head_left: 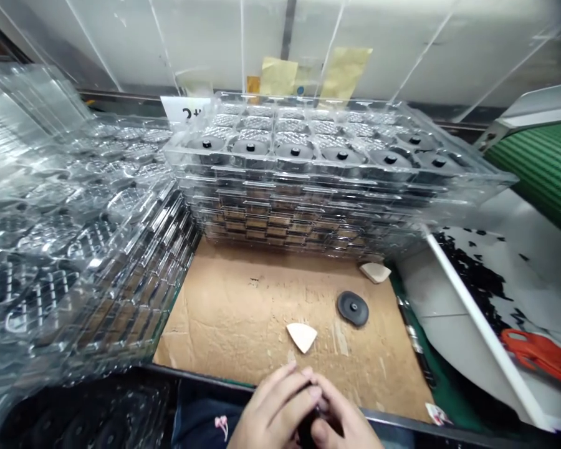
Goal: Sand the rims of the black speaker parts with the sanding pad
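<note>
My left hand and my right hand meet at the bottom of the view, above the front edge of the work surface. Between them they grip a small dark part, mostly hidden by my fingers. Beyond my hands, a black round disc with a central hub lies on a brown cardboard sheet. A cream wedge-shaped piece lies nearest my hands, and a second one rests by the foot of a tall stack of clear plastic trays. The top tray holds a row of dark round parts.
More clear trays are heaped high on the left, and dark trays sit at lower left. On the right, a white-railed bin holds black scraps and an orange item. A green belt runs behind it.
</note>
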The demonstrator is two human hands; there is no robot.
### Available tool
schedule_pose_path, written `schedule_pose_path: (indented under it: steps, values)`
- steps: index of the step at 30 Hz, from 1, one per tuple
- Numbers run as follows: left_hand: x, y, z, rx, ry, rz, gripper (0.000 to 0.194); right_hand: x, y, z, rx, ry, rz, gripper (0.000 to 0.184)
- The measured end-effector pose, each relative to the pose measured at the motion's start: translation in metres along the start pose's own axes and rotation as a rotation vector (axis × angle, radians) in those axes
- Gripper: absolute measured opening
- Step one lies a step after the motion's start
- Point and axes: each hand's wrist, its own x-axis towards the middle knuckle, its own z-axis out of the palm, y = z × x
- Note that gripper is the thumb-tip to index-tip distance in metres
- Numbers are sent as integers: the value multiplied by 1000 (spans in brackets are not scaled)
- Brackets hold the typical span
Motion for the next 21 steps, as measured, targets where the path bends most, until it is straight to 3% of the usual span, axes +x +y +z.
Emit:
schedule_pose_path:
  steps: [2,4,6,9,13,17,21]
  values:
    - [-2,-1,-5,-71,50,-107,32,9,-5,0,-58,-36,-26,71]
    - [0,-4,-16,-223,114,-275,48,21,-5,-4,-140,5,-21,58]
    - [5,-9,-29,-504,194,-489,65,35,3,-11,-246,153,13,47]
    - [13,-14,-50,-916,261,-697,58,52,23,-14,-380,395,34,39]
    - [19,-16,-64,-1098,325,-699,52,57,41,1,-411,496,-64,31]
    - [23,-19,-63,-1104,368,-679,47,54,36,12,-385,405,-142,25]
    - [25,-29,-58,-1008,424,-668,51,63,13,5,-331,285,-119,22]
